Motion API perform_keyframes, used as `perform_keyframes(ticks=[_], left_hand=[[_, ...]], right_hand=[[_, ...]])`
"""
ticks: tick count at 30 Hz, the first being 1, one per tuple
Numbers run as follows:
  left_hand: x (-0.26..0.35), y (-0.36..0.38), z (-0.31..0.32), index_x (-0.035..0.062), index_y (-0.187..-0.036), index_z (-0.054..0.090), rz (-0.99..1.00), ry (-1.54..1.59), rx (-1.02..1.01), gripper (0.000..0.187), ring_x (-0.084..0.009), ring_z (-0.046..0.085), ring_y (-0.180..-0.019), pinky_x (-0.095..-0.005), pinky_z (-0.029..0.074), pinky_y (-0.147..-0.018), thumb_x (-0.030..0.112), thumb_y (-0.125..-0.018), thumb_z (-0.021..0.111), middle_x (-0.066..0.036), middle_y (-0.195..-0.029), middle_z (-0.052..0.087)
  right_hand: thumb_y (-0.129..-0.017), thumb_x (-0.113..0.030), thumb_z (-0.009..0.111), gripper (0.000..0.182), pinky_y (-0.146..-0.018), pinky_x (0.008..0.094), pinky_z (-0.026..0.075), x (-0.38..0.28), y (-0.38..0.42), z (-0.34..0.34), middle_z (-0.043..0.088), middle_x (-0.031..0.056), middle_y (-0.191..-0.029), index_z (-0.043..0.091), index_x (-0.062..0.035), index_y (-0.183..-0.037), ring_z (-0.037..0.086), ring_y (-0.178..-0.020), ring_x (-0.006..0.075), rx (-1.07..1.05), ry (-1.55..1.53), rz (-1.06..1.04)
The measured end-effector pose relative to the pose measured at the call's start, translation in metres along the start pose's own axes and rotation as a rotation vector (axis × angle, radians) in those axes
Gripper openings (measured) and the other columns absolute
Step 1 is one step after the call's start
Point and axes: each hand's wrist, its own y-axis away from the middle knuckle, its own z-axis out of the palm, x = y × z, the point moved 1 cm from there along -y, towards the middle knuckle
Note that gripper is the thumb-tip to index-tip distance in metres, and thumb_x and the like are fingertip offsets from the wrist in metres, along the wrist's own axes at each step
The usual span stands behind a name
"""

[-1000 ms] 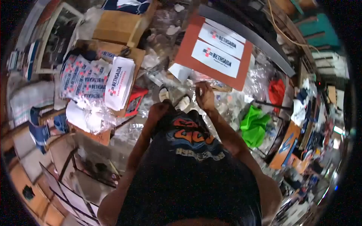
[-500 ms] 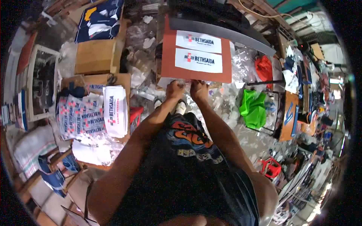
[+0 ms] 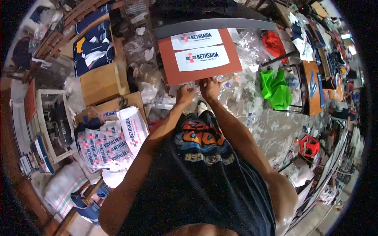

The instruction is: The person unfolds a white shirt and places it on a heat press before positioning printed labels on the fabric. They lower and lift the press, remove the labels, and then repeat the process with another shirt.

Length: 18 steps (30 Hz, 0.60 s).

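Note:
A reddish-brown board [image 3: 167, 65] carries two white BETHSAIDA pieces, the nearer one [image 3: 201, 58] lying fully in view and the farther one [image 3: 196, 38] close to a dark grey bar [image 3: 216, 25]. My left hand [image 3: 185, 94] is at the board's near edge, its fingers curled together. Beside it on the right, my right hand [image 3: 210, 88] is at the same edge, also with curled fingers. What either hand holds, if anything, is too small and partly hidden to make out.
At the left, a stack of white printed pieces [image 3: 132, 128] lies beside clear-wrapped BETHSAIDA packs [image 3: 103, 147]. Navy cloth items [image 3: 93, 49] sit on a cardboard box [image 3: 100, 84]. A green bag [image 3: 275, 89], red bag [image 3: 274, 44] and red stool [image 3: 308, 145] are at the right.
The view has turned, so the board appears tilted and the left-hand stacks sit lower. Both hands remain at the board's near edge.

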Motion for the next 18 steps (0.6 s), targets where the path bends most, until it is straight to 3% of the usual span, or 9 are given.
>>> perform_keyframes(ticks=[4,8,10,14,17,18], left_hand=[[-0.018,-0.012,0.008,0.0017,-0.088,0.069,-0.017,0.033,-0.014,0.034,-0.0349,0.071,-0.085,-0.0454,0.054,-0.077,0.035,-0.084,0.071,-0.016,-0.086,0.073],[0.006,-0.003,0.001,0.0019,-0.087,0.069,-0.018,-0.008,-0.045,0.035,-0.0349,0.072,-0.084,-0.0447,0.055,-0.077,0.037,-0.083,0.073,-0.017,-0.085,0.073],[0.011,0.001,0.0,0.002,-0.086,0.069,-0.041,-0.004,-0.066,0.036,-0.0348,0.072,-0.084,-0.0446,0.055,-0.077,0.037,-0.082,0.073,-0.017,-0.084,0.073],[0.032,0.017,-0.007,0.0021,-0.084,0.069,-0.021,-0.052,-0.012,0.035,-0.0341,0.073,-0.081,-0.0444,0.055,-0.076,0.037,-0.084,0.073,-0.017,-0.083,0.074],[0.024,0.015,-0.004,0.0022,-0.084,0.069,-0.043,-0.028,-0.011,0.035,-0.034,0.073,-0.081,-0.0445,0.055,-0.077,0.037,-0.084,0.073,-0.016,-0.083,0.074],[0.003,0.006,0.004,0.0023,-0.084,0.069,-0.055,0.033,-0.01,0.035,-0.0339,0.073,-0.081,-0.0445,0.055,-0.077,0.037,-0.084,0.074,-0.017,-0.083,0.074]], right_hand=[[-0.087,-0.017,0.065,0.015,-0.079,0.0495,0.053,-0.002,-0.001,-0.027,0.072,0.0137,-0.093,0.073,-0.012,-0.099,0.069,-0.087,0.0366,-0.044,-0.179,-0.053],[-0.088,-0.021,0.063,0.021,-0.087,0.0509,0.048,0.007,0.002,-0.029,0.072,0.014,-0.092,0.071,-0.0108,-0.105,0.065,-0.09,0.038,-0.088,-0.25,0.013],[-0.086,-0.016,0.067,0.014,-0.074,0.0472,0.056,0.013,-0.001,-0.025,0.073,0.017,-0.09,0.074,-0.0098,-0.097,0.07,-0.082,0.0381,-0.021,-0.109,-0.007],[-0.087,-0.017,0.067,0.013,-0.072,0.0457,0.057,0.021,-0.001,-0.02,0.073,0.018,-0.091,0.074,-0.0094,-0.095,0.071,-0.082,0.0392,0.081,-0.129,-0.047],[-0.089,-0.021,0.068,0.015,-0.072,0.0449,0.057,0.01,-0.004,-0.042,0.073,0.0185,-0.091,0.074,-0.0091,-0.096,0.071,-0.083,0.0387,-0.025,-0.334,0.086],[-0.088,-0.023,0.07,0.021,-0.076,0.045,0.057,0.007,-0.004,-0.049,0.074,0.0188,-0.092,0.075,-0.0072,-0.101,0.073,-0.087,0.0345,-0.092,-0.521,0.219]])
